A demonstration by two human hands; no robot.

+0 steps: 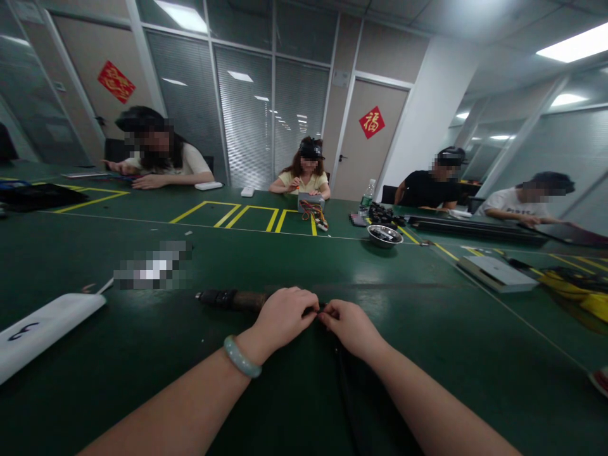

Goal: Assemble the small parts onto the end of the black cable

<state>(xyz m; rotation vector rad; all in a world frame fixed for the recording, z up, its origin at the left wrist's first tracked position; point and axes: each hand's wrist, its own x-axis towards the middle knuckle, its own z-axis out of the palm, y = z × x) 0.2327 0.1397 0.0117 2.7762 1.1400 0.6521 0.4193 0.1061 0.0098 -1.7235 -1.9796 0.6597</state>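
An electric screwdriver [240, 300] with a dark, worn body lies across the green table, its bit end pointing left. My left hand [286, 315] is closed over the rear part of its body. My right hand [350, 326] pinches at the tool's back end, where thumb and fingertips meet close to the left hand's fingers. From beneath the right hand a black cable [342, 386] runs down toward the near table edge. The exact spot gripped at the cable end is hidden by the fingers. A pale green bangle [241, 358] sits on my left wrist.
A white power bank [52, 329] lies at left, beside a blurred-out object [152, 266]. Further off are a metal bowl [384, 235], a flat white box [498, 272], a bottle [368, 195] and bundled wires [313, 212]. Several people sit along the far side.
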